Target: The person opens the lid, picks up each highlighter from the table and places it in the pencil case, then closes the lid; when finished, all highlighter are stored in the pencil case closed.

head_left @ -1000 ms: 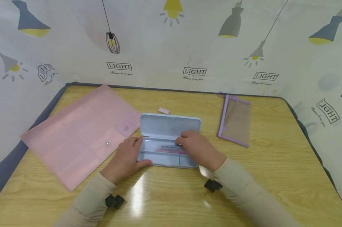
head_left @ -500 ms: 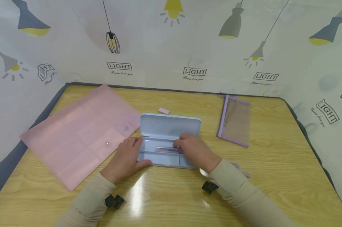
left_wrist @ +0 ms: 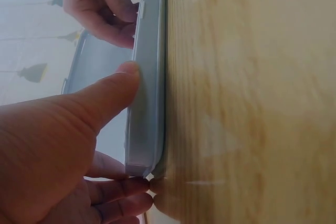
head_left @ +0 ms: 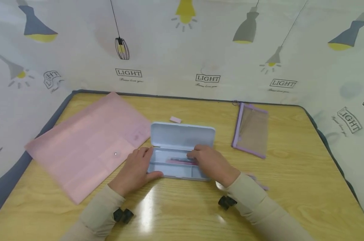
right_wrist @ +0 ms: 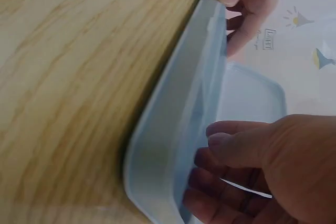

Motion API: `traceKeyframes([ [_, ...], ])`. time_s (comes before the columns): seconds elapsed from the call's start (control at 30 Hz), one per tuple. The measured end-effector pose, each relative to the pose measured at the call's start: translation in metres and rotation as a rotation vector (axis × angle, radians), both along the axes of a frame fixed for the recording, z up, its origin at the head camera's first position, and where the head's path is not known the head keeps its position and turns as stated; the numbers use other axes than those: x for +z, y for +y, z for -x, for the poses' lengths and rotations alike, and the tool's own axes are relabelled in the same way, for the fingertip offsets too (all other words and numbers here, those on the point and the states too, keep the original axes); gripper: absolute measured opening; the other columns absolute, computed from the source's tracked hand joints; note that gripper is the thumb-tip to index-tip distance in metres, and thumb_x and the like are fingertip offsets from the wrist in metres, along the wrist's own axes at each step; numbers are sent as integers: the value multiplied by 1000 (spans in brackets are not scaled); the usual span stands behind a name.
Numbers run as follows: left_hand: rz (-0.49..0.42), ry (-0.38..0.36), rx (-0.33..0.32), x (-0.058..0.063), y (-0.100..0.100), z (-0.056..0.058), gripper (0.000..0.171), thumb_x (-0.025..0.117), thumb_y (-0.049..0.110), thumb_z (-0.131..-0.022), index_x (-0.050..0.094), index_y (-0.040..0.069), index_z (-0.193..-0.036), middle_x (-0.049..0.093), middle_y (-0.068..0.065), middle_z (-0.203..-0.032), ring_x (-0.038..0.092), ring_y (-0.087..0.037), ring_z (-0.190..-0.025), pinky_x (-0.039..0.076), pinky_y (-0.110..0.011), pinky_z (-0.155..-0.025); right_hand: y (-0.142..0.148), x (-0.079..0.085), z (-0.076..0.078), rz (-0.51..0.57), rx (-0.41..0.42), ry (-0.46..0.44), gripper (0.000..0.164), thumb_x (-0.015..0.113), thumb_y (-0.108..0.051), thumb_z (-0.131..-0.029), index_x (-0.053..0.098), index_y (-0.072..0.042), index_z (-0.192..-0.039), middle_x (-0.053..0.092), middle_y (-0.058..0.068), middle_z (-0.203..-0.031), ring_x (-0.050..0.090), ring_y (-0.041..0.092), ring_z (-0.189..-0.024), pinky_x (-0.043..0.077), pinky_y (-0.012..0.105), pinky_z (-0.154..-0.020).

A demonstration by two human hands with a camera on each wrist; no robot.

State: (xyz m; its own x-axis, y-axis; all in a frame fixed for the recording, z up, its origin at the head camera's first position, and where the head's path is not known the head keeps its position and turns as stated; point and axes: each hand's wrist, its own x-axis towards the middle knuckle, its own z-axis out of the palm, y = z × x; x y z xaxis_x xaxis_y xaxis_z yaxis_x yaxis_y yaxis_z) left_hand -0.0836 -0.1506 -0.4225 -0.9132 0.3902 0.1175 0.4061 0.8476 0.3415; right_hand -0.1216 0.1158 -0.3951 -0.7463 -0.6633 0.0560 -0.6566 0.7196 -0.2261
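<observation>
A light blue pencil case [head_left: 170, 170] lies with its lid [head_left: 182, 135] raised. My left hand [head_left: 133, 170] grips its left end, the thumb along the front wall and the fingers round the side, as the left wrist view shows. Over the right half of the case, my right hand [head_left: 216, 164] reaches into the rear compartment. Its thumb and forefinger close on a thin bluish pen [head_left: 176, 159]; its held end is hidden by the fingers. Beside that pen lies a pink pen-like stick [head_left: 180, 162]. In the right wrist view, the right hand's [right_wrist: 247, 161] lower fingers dip behind the case's wall.
A pink snap folder [head_left: 88, 144] covers the table's left part. Behind the case sits a small pink eraser-like block [head_left: 175, 119]. A purple-edged zip pouch [head_left: 251, 130] lies at right. Partly under the right forearm is a slender pale purple thing [head_left: 260, 184].
My right hand and the bluish pen shift slightly left, then back right. The left hand stays on the case. The pale purple thing has come into sight beside the right forearm.
</observation>
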Motion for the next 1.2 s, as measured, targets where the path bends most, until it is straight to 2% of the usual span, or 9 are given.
traceKeyframes([
  [0.1, 2, 4, 3, 1, -2, -1, 85, 77, 44, -82, 43, -11, -138, 56, -26, -121, 52, -36, -108, 45, -50, -89, 10, 9, -3, 45, -14, -13, 22, 65, -7, -93, 72, -7, -115, 67, 5, -102, 66, 20, -93, 55, 35, -81],
  [0.3, 5, -3, 0, 3, -2, 1, 86, 76, 45, -82, 42, -11, -138, 55, -27, -122, 52, -38, -109, 44, -50, -89, 56, 23, -7, 154, -86, -36, 23, 68, -12, -92, 70, -7, -115, 69, 5, -105, 66, 17, -92, 55, 35, -80],
  [0.47, 12, -6, 0, 4, -4, 2, 86, 76, 45, -82, 42, -12, -138, 56, -27, -122, 52, -38, -109, 44, -50, -89, 96, 16, -12, 127, -178, -104, 13, 67, -14, -93, 71, -11, -106, 68, 0, -99, 64, 15, -90, 53, 37, -79],
  [0.63, 10, -13, -2, 4, -4, 1, 86, 76, 44, -83, 42, -12, -138, 56, -27, -122, 52, -38, -110, 44, -51, -89, 125, 8, -19, 80, -254, -159, 8, 70, -15, -91, 72, -12, -99, 69, 0, -97, 65, 19, -90, 54, 42, -79],
  [0.83, 7, -12, -3, 4, -3, 1, 86, 76, 45, -83, 41, -12, -138, 55, -27, -123, 52, -38, -109, 44, -50, -88, 138, 1, -22, 61, -250, -148, 6, 72, -13, -88, 72, -14, -94, 70, -2, -93, 66, 18, -87, 55, 42, -78],
  [1.2, 0, -34, 1, 3, -1, -1, 87, 76, 45, -83, 41, -11, -140, 54, -27, -125, 51, -38, -111, 43, -51, -89, 138, -8, -21, 4, -238, -115, 5, 74, -13, -87, 71, -14, -91, 67, -3, -87, 63, 13, -80, 54, 38, -71],
])
